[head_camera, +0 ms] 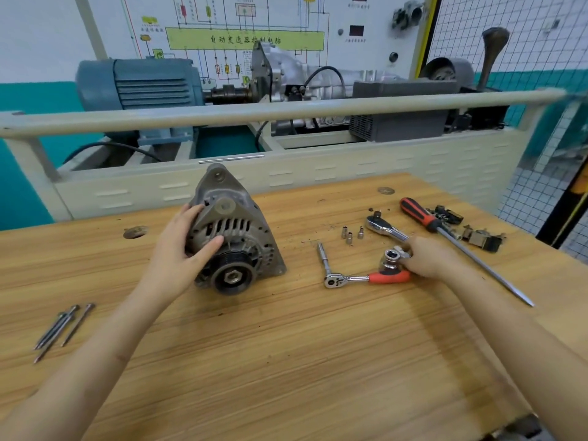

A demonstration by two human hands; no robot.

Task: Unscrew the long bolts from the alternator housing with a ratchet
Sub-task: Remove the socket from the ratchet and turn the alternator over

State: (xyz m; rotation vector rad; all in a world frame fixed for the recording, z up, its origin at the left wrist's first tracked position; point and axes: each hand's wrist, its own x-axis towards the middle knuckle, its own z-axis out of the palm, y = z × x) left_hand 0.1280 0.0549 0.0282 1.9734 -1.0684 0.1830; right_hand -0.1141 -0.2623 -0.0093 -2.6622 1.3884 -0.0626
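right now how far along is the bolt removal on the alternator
Done: long bolts lie loose on the bench, left of the alternator.
In hand: left hand steadies the alternator; right hand grips a large socket beside the red-handled ratchet.
Left: cannot tell whether any bolts remain.

The green banner point(245, 39) on the wall wiring diagram point(222, 33) reads "自动变速器控制电脑"; smaller labels are too blurred.

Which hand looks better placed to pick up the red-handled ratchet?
The right hand: it already lies by the ratchet, holding a large socket. The left hand grips the alternator.
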